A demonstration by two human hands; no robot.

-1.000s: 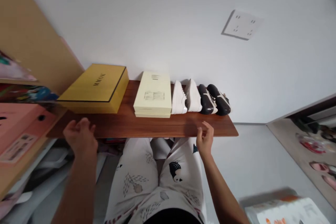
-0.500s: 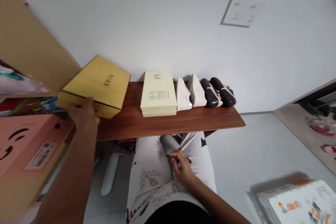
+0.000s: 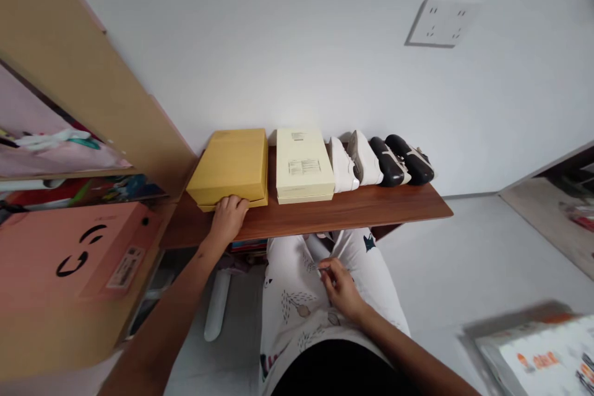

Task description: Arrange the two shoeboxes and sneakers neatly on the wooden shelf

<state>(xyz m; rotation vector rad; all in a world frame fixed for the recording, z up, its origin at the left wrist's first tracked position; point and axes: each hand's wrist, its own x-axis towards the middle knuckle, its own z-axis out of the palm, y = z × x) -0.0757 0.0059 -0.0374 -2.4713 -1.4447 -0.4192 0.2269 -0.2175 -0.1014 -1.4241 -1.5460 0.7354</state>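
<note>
A yellow shoebox (image 3: 229, 161) rests on the left part of the brown wooden shelf board (image 3: 297, 216), its plain face up. My left hand (image 3: 231, 215) has its fingers curled against the box's front lower edge. To the right, a small gap away, lies a pale cream shoebox (image 3: 304, 164) with printed text on top. Beside it stand a pair of white shoes (image 3: 364, 158) and a pair of dark brown shoes (image 3: 408, 158) with light straps. Over my lap, my right hand (image 3: 341, 288) is closed, with a small thin grey thing at its fingertips that I cannot make out.
A pink box (image 3: 74, 253) with a black face-like print sits in the shelving at left, near my forearm. A tan shelf panel (image 3: 106, 74) rises behind it. The wall with a socket plate (image 3: 440, 23) backs the board. A white printed package (image 3: 542, 352) lies at lower right.
The yellow shoebox went from tilted in my left hand to lying flat on the board, and its lettering no longer shows. My left hand moved right. The view shifted left.
</note>
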